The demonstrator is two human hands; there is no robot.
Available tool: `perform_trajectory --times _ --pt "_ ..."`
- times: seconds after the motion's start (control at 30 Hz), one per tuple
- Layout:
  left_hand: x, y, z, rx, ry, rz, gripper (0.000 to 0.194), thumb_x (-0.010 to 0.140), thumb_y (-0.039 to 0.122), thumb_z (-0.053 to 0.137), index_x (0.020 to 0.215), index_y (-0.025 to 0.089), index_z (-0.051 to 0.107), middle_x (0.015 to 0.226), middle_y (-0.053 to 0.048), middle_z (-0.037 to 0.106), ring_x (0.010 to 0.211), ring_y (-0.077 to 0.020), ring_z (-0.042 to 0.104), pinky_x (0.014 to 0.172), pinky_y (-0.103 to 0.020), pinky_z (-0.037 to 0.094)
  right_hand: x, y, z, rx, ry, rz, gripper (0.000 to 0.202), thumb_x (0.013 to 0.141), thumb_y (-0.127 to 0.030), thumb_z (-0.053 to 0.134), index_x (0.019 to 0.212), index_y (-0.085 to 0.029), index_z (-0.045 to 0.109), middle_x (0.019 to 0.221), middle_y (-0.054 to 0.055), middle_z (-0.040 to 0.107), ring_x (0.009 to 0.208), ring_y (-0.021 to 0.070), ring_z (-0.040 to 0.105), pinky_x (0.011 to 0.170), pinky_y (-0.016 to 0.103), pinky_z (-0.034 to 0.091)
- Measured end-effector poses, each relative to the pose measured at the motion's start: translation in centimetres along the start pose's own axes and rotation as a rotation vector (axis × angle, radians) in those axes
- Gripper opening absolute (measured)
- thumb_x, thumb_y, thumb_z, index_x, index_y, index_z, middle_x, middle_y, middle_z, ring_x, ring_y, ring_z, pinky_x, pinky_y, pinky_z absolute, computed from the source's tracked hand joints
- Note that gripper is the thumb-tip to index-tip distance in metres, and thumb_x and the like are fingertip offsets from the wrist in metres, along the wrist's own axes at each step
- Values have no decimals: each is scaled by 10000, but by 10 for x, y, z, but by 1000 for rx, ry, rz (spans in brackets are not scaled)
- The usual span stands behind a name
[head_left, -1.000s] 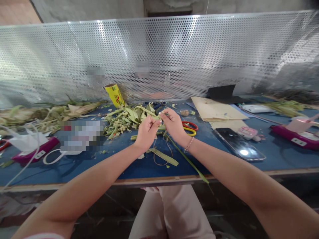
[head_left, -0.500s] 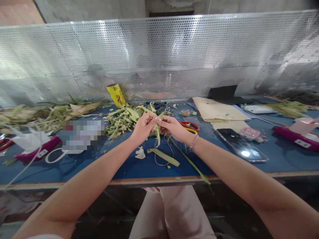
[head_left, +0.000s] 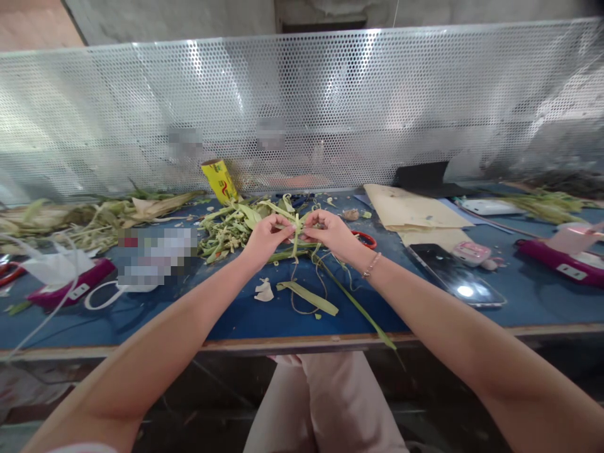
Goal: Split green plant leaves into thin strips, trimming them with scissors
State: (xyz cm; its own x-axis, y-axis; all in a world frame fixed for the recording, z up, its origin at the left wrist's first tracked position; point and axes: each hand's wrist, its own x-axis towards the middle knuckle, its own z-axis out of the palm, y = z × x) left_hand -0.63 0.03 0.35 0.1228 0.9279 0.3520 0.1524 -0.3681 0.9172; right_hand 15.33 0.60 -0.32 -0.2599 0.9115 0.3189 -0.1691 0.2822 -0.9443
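My left hand (head_left: 270, 238) and my right hand (head_left: 331, 234) face each other above the middle of the blue table (head_left: 268, 324). Both pinch a pale green husk piece (head_left: 297, 234) upright between them, one from each side. Behind and left of them lies a heap of green husk bits (head_left: 226, 234). Nearer the front edge are a flat husk strip (head_left: 309, 297), a thin loop of string (head_left: 306, 311), a white scrap (head_left: 264, 290) and a long green strip (head_left: 361, 306). Red-handled scissors (head_left: 365, 239) lie partly behind my right hand.
A yellow tube (head_left: 220, 181) leans near the perforated metal screen (head_left: 302, 94). To the right are brown paper (head_left: 415, 207), a phone (head_left: 455, 274), a pink case (head_left: 472, 251) and a magenta box (head_left: 561, 261). On the left are another magenta box (head_left: 94, 277), cables and more husks (head_left: 108, 220).
My hands have moved slightly apart, and the husk piece between them shows more. My right hand has shifted a little to the right, covering the yellow handle seen before.
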Motion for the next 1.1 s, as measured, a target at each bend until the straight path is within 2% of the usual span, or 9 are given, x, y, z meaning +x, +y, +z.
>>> perform_trajectory --times 0.17,0.27,0.33,0.43,0.53,0.77,0.9,1.1 --pt "-1 2 3 -184 101 -27 192 626 254 666 639 151 505 562 25 564 540 -72 545 604 -238 471 -1 2 4 50 109 89 351 623 -287 664 806 -213 373 736 -39 507 646 89 563 601 260 502" --pt "-2 5 3 -296 120 -28 204 620 230 675 629 147 489 592 20 580 602 -73 573 670 -248 484 -2 1 6 0 94 146 334 640 -309 649 813 -206 382 732 -20 511 646 101 543 609 277 476" --pt "-2 5 3 -304 108 -23 199 616 216 677 632 144 492 598 19 587 609 -73 576 674 -247 484 -3 0 6 -215 46 48 272 649 -325 637 765 -190 431 706 -15 509 636 101 508 611 270 439" --pt "-3 4 3 -256 61 -20 178 616 201 670 634 141 503 570 30 569 565 -63 553 634 -231 475 -4 -2 5 -578 -14 -196 182 730 -332 546 658 -182 473 635 -21 489 591 98 436 587 254 366" --pt "-4 4 3 -228 23 -11 173 608 186 670 644 144 505 573 39 549 554 -62 541 613 -226 471 -6 -3 4 -756 -17 -332 179 782 -270 468 623 -188 453 593 -24 475 565 104 415 580 250 332" --pt "-6 5 6 -230 -47 -63 194 621 217 662 766 151 553 670 12 590 635 -88 568 636 -240 470 -11 -5 6 -873 -39 -454 116 827 -173 337 754 -201 421 674 9 502 603 127 460 604 246 336" --pt "-7 6 7 -198 -97 6 314 562 211 709 846 154 590 715 6 625 678 -102 572 706 -263 468 -15 -8 9 -916 -67 -518 99 827 -167 326 784 -194 411 648 11 482 563 130 439 568 239 323" --pt "-9 9 8 -134 -89 84 339 609 291 681 913 146 636 728 -16 661 643 -112 581 735 -308 481 -17 -13 10 -948 -78 -524 111 841 -181 321 817 -183 430 680 25 522 547 119 446 557 224 321"
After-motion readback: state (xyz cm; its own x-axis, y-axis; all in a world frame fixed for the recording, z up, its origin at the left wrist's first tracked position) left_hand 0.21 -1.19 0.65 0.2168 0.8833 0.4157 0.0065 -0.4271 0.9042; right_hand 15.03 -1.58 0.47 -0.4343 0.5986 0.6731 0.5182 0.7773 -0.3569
